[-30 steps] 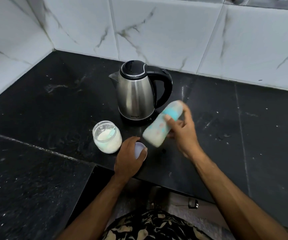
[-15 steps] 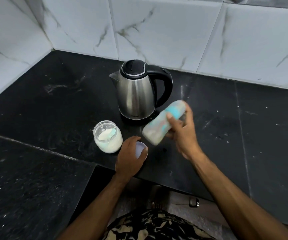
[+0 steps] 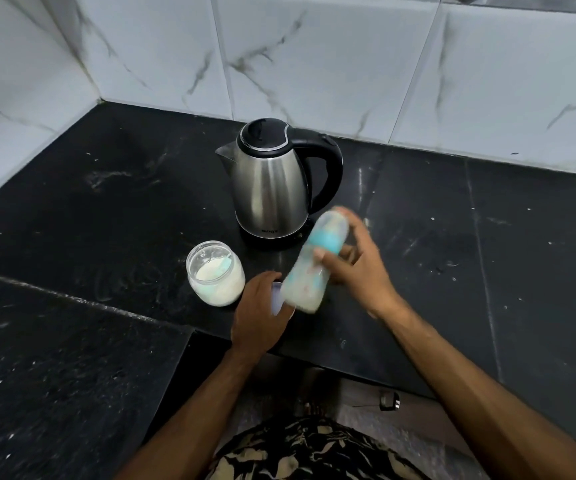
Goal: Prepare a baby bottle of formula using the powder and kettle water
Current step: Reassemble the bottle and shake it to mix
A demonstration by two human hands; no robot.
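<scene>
Underfoot, so to speak, everything rests on a black stone counter [image 3: 82,209], polished but dusted with pale specks and smears, and jointed by thin seams; a lower slab of the same dark stone runs off beyond the left hand's outer side. Behind the counter rises a wall of white marble-look tiles [image 3: 331,64] with grey veining, meeting a second tiled wall at a corner far off to the left hand's side.

The right hand [image 3: 355,268] has its thumb and fingers curled round the baby bottle [image 3: 314,263], gripping it about the middle; the bottle is tilted, its capped end up and away from the hand, its base down toward the left hand, and it is motion-blurred. It looks filled with a pale milky liquid and carries a turquoise band.

The left hand [image 3: 258,313] lies palm down on the counter, fingers curled over a small pale lid [image 3: 277,295] that peeks out beneath its thumb and forefinger, just under the bottle's base.

Just beside the left hand, on its outer side, stands an open glass jar [image 3: 215,273] of whitish powder with a light scoop inside. Beyond both hands, near the right hand's fingertips, sits a steel kettle [image 3: 272,188] with black lid and handle, upright on its base.

Below the counter edge, patterned clothing [image 3: 314,452] shows between the forearms.
</scene>
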